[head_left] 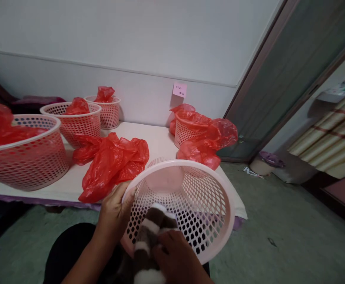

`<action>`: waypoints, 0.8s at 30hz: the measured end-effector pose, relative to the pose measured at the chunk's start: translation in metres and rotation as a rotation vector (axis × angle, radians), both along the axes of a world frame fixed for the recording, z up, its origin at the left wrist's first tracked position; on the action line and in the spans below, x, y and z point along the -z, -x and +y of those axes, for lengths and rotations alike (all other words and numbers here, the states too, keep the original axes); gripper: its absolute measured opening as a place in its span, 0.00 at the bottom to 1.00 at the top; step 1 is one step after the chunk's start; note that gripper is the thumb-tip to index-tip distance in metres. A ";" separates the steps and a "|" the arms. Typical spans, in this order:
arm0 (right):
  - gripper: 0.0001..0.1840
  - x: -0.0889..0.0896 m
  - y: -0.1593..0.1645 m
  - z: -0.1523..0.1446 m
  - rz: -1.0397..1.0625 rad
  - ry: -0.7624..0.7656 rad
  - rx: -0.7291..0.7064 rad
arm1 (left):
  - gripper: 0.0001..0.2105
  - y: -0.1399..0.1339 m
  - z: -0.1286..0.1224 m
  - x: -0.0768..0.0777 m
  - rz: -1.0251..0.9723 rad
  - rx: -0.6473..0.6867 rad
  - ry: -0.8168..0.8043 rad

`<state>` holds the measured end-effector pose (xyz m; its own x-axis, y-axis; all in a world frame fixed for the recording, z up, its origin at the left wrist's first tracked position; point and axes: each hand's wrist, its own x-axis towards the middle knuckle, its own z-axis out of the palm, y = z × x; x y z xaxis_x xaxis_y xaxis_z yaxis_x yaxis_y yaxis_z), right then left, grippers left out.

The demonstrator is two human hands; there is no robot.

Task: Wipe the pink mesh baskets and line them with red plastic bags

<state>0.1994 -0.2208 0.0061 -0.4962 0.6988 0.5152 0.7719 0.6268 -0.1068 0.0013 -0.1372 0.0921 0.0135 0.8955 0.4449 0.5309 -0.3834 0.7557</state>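
The left hand (116,211) pinches the left edge of the tilted basket (187,201), apparently for access. The right hand (175,252) touches striped cloth (151,227); whether pinching, I cannot tell.

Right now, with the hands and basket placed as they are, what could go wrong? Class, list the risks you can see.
The pink basket tips its mouth toward the person, so the striped cloth in its opening might slide out if the right hand lets it go.
The left hand holds the basket by its rim, so the basket could twist.
The loose red bag lies close to that hand and might get dragged along.
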 end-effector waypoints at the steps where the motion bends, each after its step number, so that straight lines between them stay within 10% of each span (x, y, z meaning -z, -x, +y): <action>1: 0.05 0.002 0.005 -0.002 0.019 -0.029 -0.001 | 0.18 0.000 0.001 -0.002 -0.006 -0.003 0.003; 11: 0.18 0.017 0.025 -0.002 -0.013 -0.047 0.056 | 0.17 -0.002 0.002 -0.005 -0.094 0.011 0.053; 18: 0.27 -0.023 0.048 0.013 0.472 0.219 -0.044 | 0.14 -0.009 -0.031 0.023 -0.280 -0.136 0.142; 24: 0.27 -0.008 0.052 0.037 0.492 0.413 -0.070 | 0.10 -0.002 -0.037 0.037 -0.099 -0.019 -0.055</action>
